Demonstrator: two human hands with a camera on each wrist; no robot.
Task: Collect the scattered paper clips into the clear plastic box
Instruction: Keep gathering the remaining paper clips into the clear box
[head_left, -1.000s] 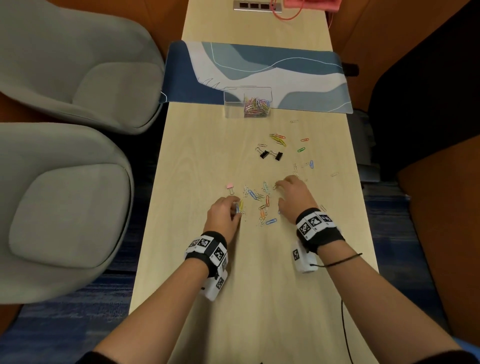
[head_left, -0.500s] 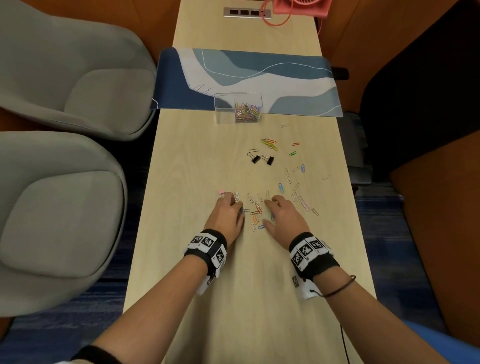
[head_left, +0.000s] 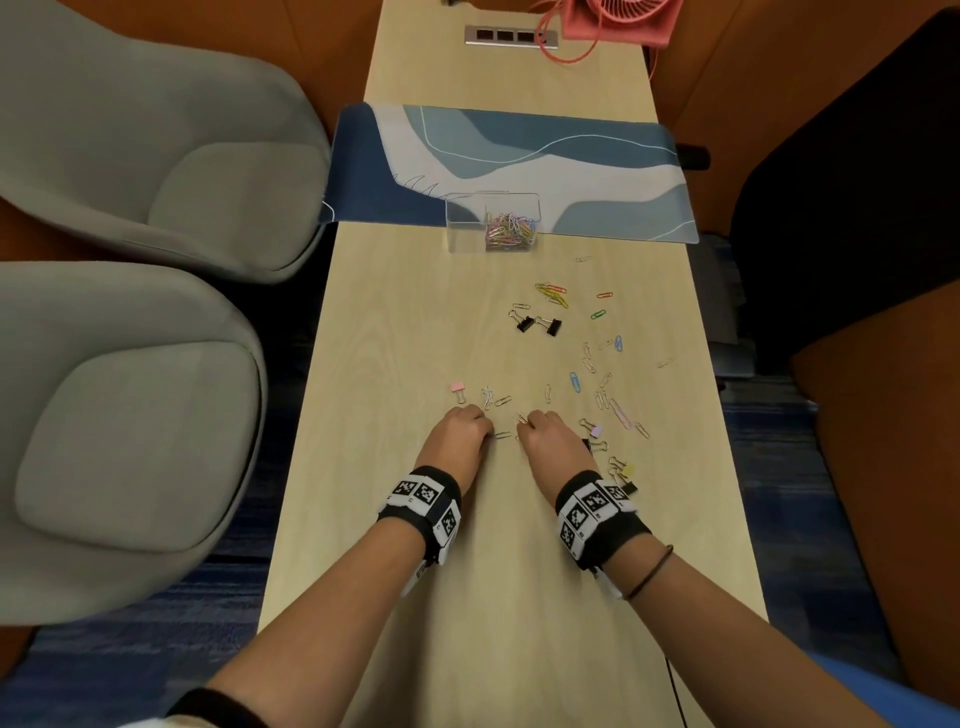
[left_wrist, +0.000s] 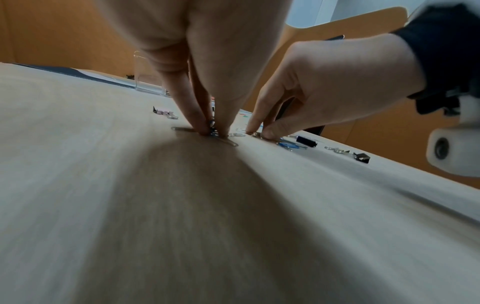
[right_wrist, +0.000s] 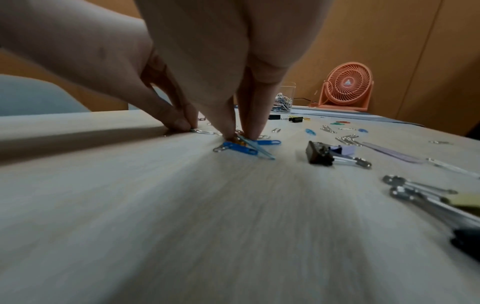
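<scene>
Two hands on flat-lying paper clips

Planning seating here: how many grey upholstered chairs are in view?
2. One grey upholstered chair stands left of the wooden table, farther away; the other nearer. More may be hidden.

Under my fingertips the table is smooth, pale wood. The blue paper clips touching them look like shiny plastic, the silver ones shiny metal.
</scene>
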